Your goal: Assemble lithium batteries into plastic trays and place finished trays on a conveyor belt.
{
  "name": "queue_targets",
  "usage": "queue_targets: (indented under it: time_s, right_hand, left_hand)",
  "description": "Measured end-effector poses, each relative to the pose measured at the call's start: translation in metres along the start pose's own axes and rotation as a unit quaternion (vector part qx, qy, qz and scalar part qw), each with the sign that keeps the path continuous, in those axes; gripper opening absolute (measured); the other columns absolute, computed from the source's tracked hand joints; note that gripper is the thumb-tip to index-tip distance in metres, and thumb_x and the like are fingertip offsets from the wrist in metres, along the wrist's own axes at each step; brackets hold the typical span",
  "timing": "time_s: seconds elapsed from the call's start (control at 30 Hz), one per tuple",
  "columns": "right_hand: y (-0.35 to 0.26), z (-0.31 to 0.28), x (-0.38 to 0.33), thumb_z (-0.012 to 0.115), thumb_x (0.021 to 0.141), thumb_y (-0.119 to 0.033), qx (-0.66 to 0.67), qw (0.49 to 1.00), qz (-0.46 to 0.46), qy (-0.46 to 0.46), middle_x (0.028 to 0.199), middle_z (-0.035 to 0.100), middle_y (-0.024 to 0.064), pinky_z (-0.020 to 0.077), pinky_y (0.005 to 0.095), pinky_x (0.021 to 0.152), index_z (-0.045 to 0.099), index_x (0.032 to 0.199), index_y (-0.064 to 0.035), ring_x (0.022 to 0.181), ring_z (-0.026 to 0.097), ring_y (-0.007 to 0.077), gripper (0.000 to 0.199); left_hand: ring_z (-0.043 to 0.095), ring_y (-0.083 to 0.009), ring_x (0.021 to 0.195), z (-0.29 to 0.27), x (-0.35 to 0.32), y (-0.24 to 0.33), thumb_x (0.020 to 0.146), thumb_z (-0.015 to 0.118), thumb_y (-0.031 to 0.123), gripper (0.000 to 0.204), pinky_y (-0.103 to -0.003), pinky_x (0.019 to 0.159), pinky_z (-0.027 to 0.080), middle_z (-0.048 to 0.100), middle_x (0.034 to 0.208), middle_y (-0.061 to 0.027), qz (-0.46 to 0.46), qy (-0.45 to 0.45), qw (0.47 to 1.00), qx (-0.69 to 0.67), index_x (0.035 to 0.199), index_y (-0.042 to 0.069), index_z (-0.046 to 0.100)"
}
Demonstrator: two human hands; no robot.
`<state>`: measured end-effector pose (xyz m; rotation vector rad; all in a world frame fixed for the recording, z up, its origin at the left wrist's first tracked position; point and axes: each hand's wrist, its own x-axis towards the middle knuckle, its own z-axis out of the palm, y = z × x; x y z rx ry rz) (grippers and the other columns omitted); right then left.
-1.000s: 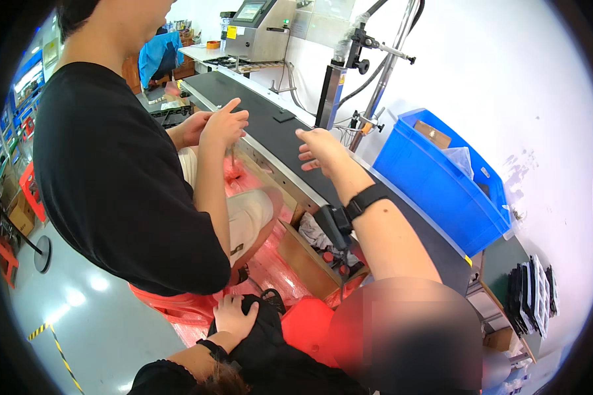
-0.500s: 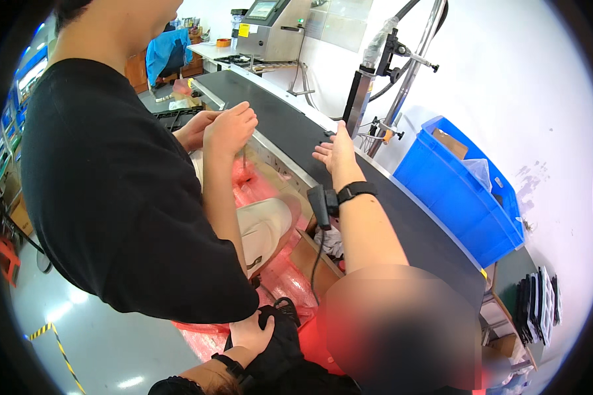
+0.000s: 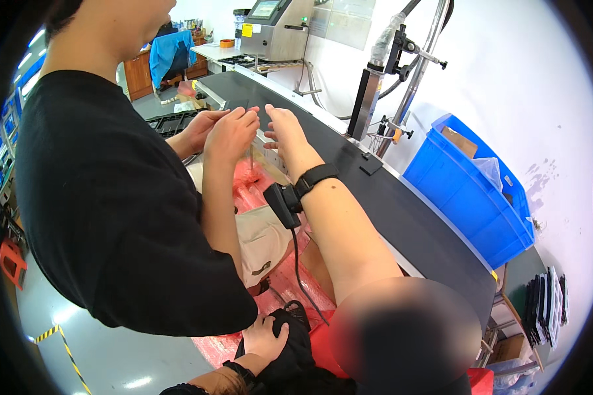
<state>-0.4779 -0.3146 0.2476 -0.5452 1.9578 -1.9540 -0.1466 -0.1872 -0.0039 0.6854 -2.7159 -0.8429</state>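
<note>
My right hand (image 3: 282, 127) reaches out flat over the near edge of the black conveyor belt (image 3: 402, 204), fingers stretched, with nothing visible in it. It almost touches a co-worker's two hands (image 3: 225, 130), which pinch something small at the belt's edge. A black wristband and a small black device (image 3: 284, 201) sit on my right forearm, and a cable runs down from the device. Low in the view, my left hand (image 3: 265, 339) grips a black fabric bundle (image 3: 295, 349) above red plastic wrapping (image 3: 270, 296).
The co-worker in a black shirt (image 3: 112, 197) stands close on my left. A blue bin (image 3: 471, 191) stands right of the belt, beside a metal post with a print head (image 3: 375, 85). A grey machine (image 3: 273, 29) is at the belt's far end. Black trays (image 3: 543, 309) are stacked at the right.
My right hand has slid left along the belt edge, from apart to right beside the co-worker's hands. My left hand has closed onto the black bundle.
</note>
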Motion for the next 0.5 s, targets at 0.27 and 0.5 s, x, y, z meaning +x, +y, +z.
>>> queue_targets:
  time_s: [0.27, 0.5]
  right_hand:
    - [-0.003, -0.111, -0.016, 0.057, 0.079, -0.022, -0.670, 0.642, -0.055, 0.369, 0.104, 0.055, 0.0162, 0.0499, 0.0447, 0.071, 0.062, 0.099, -0.0023, 0.096, 0.056, 0.0311, 0.028]
    - [0.024, -0.264, -0.064, 0.055, 0.083, -0.043, -0.575, 0.734, 0.207, 0.297, 0.124, 0.058, 0.0136, 0.0444, 0.0420, 0.094, 0.066, 0.112, -0.0093, 0.114, 0.055, 0.0347, 0.045]
  left_hand:
    - [0.056, -0.0330, 0.097, -0.008, 0.003, -0.014, 0.082, 0.057, 0.038, 0.038, -0.045, 0.084, 0.043, 0.057, 0.103, -0.0129, -0.022, 0.002, 0.999, -0.031, 0.098, 0.004, 0.061]
    - [0.054, -0.0324, 0.106, -0.017, 0.004, -0.006, 0.084, 0.054, 0.040, 0.044, -0.040, 0.089, 0.045, 0.053, 0.114, -0.0165, -0.027, -0.053, 0.997, -0.053, 0.108, 0.003, 0.059]
